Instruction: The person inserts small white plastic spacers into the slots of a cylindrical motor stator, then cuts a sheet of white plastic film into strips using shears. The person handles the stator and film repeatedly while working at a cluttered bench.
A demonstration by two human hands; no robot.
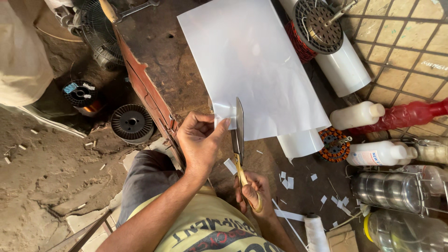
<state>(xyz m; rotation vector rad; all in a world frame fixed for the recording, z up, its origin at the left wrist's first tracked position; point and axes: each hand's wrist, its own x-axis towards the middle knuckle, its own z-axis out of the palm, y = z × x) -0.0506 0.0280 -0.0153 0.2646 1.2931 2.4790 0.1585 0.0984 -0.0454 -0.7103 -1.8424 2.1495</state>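
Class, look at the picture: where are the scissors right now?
In the head view, low centre, the scissors stand with blades on the white sheet's near edge, between the left hand and the right hand holding their handles.

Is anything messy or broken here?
Yes. Small white paper scraps lie scattered on the dark worn workbench beside the yellow-handled scissors, and the bench's reddish edge looks chipped and ragged.

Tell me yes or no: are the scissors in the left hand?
No, the right hand grips the scissors, while the left hand pinches the white sheet.
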